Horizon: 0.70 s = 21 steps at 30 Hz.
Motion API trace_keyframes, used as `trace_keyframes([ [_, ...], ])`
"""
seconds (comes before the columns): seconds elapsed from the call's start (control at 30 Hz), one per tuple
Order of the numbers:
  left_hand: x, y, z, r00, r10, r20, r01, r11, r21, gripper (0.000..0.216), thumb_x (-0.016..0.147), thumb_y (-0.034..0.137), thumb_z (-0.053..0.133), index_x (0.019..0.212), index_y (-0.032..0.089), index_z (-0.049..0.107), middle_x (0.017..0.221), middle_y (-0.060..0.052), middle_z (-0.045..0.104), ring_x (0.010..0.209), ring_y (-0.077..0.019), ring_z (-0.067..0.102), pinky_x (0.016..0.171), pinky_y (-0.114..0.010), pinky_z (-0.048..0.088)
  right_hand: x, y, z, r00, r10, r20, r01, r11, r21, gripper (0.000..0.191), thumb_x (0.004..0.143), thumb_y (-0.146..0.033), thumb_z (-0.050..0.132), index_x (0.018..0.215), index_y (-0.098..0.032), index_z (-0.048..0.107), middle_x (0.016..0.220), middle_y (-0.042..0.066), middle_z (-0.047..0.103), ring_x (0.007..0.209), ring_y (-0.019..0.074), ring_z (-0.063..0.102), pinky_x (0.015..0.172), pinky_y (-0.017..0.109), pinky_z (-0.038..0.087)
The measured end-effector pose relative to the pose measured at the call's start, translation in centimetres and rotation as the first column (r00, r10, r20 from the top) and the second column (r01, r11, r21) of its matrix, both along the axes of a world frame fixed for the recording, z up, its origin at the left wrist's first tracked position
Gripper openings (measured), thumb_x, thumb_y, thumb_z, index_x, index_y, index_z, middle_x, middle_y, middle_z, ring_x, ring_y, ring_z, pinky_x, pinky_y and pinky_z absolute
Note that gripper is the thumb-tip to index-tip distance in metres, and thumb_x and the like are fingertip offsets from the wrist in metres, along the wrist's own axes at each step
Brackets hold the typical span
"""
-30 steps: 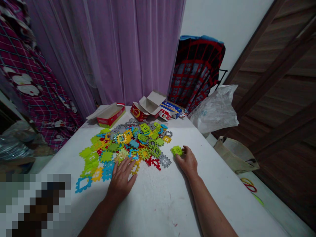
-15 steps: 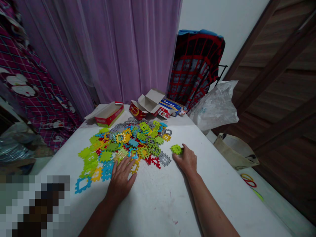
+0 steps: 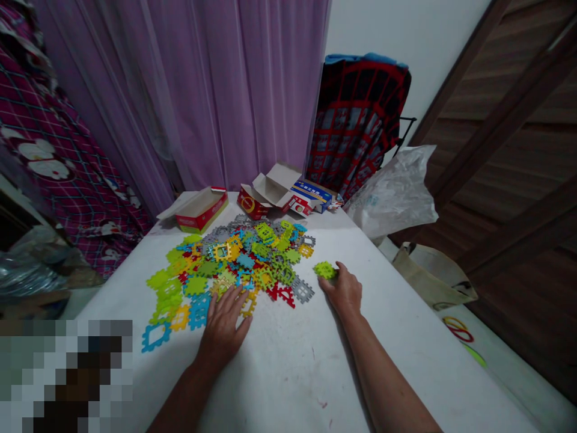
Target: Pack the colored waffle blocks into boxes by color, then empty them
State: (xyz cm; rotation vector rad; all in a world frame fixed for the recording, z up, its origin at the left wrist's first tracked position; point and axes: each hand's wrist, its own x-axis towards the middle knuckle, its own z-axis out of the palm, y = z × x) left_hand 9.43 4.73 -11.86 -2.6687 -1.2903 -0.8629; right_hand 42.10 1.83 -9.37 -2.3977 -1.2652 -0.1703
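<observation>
A heap of flat plastic building tiles (image 3: 234,261) in green, yellow, blue, red and grey lies spread over the white table (image 3: 288,367). My left hand (image 3: 224,328) rests flat with fingers stretched out, its fingertips on the tiles at the heap's near edge. My right hand (image 3: 345,290) lies to the right of the heap, its fingers curled around a small stack of green tiles (image 3: 324,270) that stands apart from the pile.
Opened cardboard boxes stand at the table's far edge: a red one (image 3: 198,210) and a torn one (image 3: 282,192). A plastic bag (image 3: 396,195) and a chair with a checked cloth (image 3: 356,123) are at the right. Purple curtains hang behind.
Both hands stay almost where they were. The right hand has drawn slightly closer around the green tiles.
</observation>
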Motion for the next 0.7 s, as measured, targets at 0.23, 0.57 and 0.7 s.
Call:
trace_keyframes([
  [0.23, 0.0, 0.0, 0.0, 1.000, 0.010, -0.008, -0.010, 1.000, -0.015, 0.047, 0.089, 0.033, 0.048, 0.136, 0.024, 0.050, 0.139, -0.009, 0.055, 0.132, -0.0273, 0.047, 0.116, -0.052, 0.025, -0.2, 2.6, 0.7, 0.998, -0.035, -0.047, 0.032, 0.997, -0.063, 0.064, 0.081, -0.045, 0.059, 0.134, -0.013, 0.048, 0.113, 0.016, 0.068, 0.103, 0.0304, 0.060, 0.082, 0.039, 0.040],
  [0.57, 0.0, 0.0, 0.0, 1.000, 0.006, -0.007, -0.006, 1.000, 0.004, 0.046, 0.091, 0.033, 0.046, 0.135, 0.022, 0.051, 0.139, -0.009, 0.055, 0.131, -0.0264, 0.047, 0.117, -0.051, 0.022, 0.4, 2.9, 1.3, 0.984, -0.168, -0.064, 0.161, 0.981, -0.106, 0.064, 0.081, -0.046, 0.056, 0.136, -0.014, 0.047, 0.115, 0.016, 0.066, 0.107, 0.0304, 0.057, 0.084, 0.040, 0.039],
  [0.7, 0.1, -0.1, 0.1, 1.000, 0.005, 0.005, -0.005, 1.000, 0.002, 0.045, 0.090, 0.034, 0.047, 0.133, 0.022, 0.053, 0.137, -0.009, 0.057, 0.130, -0.0271, 0.049, 0.116, -0.051, 0.024, 0.3, 2.8, 0.9, 0.986, -0.150, -0.072, 0.145, 0.987, -0.075, 0.067, 0.080, -0.046, 0.057, 0.137, -0.013, 0.045, 0.117, 0.016, 0.063, 0.108, 0.0311, 0.054, 0.086, 0.041, 0.038],
])
